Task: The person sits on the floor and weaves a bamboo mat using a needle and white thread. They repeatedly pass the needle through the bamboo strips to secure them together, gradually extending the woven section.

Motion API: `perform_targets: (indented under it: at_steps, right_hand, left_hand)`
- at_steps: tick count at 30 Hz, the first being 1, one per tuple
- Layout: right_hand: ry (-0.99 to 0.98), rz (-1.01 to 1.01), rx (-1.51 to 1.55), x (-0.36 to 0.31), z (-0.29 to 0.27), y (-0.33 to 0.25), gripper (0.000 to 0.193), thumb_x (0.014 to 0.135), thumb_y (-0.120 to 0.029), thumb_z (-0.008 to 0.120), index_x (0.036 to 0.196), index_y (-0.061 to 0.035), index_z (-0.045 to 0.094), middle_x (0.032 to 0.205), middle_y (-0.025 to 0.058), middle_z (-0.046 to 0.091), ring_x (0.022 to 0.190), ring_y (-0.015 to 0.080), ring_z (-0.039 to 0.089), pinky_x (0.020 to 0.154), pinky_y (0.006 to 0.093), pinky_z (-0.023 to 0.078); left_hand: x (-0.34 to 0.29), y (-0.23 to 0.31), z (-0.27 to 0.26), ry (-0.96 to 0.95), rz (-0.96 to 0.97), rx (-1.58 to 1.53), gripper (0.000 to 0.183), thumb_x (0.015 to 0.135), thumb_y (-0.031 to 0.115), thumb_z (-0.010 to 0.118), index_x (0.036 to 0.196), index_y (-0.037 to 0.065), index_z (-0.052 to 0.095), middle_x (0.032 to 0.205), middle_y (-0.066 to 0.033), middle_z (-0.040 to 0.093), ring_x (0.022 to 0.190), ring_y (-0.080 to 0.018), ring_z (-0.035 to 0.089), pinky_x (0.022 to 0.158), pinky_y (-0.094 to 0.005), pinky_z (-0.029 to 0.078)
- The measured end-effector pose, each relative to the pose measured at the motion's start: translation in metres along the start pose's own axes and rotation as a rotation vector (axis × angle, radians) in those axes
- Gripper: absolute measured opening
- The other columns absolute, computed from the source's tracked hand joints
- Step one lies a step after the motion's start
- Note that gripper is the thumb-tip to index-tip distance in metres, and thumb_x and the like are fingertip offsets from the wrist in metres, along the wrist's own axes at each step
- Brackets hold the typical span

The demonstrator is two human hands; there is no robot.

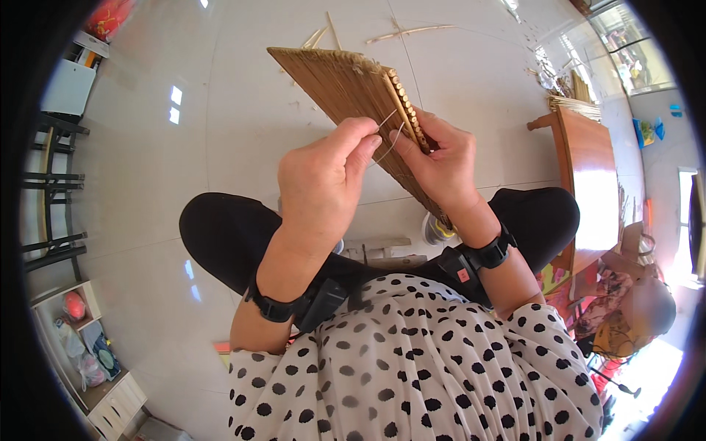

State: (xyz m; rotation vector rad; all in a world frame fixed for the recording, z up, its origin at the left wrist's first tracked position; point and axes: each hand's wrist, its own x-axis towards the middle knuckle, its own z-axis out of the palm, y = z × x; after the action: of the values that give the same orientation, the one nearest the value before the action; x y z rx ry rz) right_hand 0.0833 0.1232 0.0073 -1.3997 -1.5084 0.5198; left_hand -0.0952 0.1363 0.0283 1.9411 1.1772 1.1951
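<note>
In front of me stands a flat, tilted panel of thin brown stalks (pixel 334 84), bound side by side. Pale round cut ends line its right edge. My right hand (pixel 445 158) grips that edge, thumb on the near face and fingers behind. Close to the same edge, my left hand (pixel 323 169) pinches a thin pale string (pixel 384 153) between thumb and forefinger. The string makes a small loop between my hands and reaches the stalks. Whether it is thread or fine wire cannot be made out. My fingers hide part of the panel.
Loose stalks (pixel 412 32) lie on the tiled floor beyond the panel. A wooden table (pixel 566 158) stands at right, near a stalk pile (pixel 577 106). Another person (pixel 614 316) is at the lower right. Dark metal racks (pixel 55 184) and a low cabinet (pixel 118 404) line the left.
</note>
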Motion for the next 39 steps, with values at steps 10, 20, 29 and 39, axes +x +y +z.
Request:
perform_targets:
  at_steps: [10,20,29,39]
  right_hand:
    - [0.000,-0.035,0.003,0.006,-0.003,-0.002,0.034,0.088,-0.005,0.076,0.121,-0.0020,0.073,0.079,0.0068,0.071,0.067,0.0067,0.059,0.062,0.0250,0.051]
    - [0.018,-0.057,0.012,0.009,-0.002,0.003,0.032,0.089,-0.005,0.075,0.120,-0.0026,0.074,0.078,0.0063,0.071,0.066,0.0064,0.059,0.062,0.0247,0.050]
    - [0.015,-0.030,0.017,0.009,-0.003,0.003,0.032,0.088,-0.006,0.076,0.120,-0.0027,0.074,0.077,0.0061,0.070,0.065,0.0059,0.058,0.061,0.0243,0.050]
    - [0.014,-0.040,0.004,0.009,-0.003,0.006,0.033,0.088,-0.006,0.075,0.120,-0.0033,0.074,0.075,0.0059,0.069,0.063,0.0063,0.057,0.059,0.0246,0.049]
  left_hand:
    - [0.000,-0.004,-0.001,0.016,0.119,0.096,0.017,0.089,0.004,0.070,0.105,0.008,0.072,0.082,-0.0103,0.072,0.067,-0.0301,0.068,0.056,-0.0371,0.051]
    - [0.000,0.001,-0.003,0.031,0.140,0.140,0.019,0.086,0.004,0.072,0.104,0.010,0.073,0.079,-0.0079,0.070,0.065,-0.0289,0.067,0.054,-0.0364,0.050]
    - [0.000,0.002,-0.001,0.029,0.146,0.152,0.017,0.086,0.001,0.072,0.103,0.006,0.074,0.079,-0.0088,0.071,0.063,-0.0253,0.067,0.055,-0.0337,0.051]
    - [0.001,0.007,-0.003,-0.009,0.136,0.151,0.018,0.089,-0.003,0.069,0.106,0.000,0.074,0.081,-0.0142,0.072,0.065,-0.0243,0.068,0.060,-0.0307,0.052]
